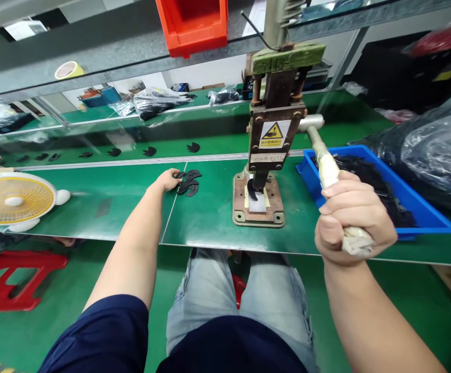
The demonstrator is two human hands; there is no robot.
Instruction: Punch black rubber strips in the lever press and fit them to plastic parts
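My right hand (352,217) is wrapped round the cloth-taped lever handle (327,168) of a small hand press (271,129) standing on the green bench. A black curved part (253,190) lies on the press base under the ram. My left hand (168,180) reaches out over the bench to a small pile of black curved parts (188,183), its fingers curled at the edge of the pile. Whether it grips one is hidden.
A blue tray (423,212) of black parts sits right of the press, with bagged parts (439,150) beyond. A small fan (13,201) lies at the left. Black parts (150,151) ride a conveyor behind. A red bin (192,23) hangs overhead; a red stool (11,280) stands below.
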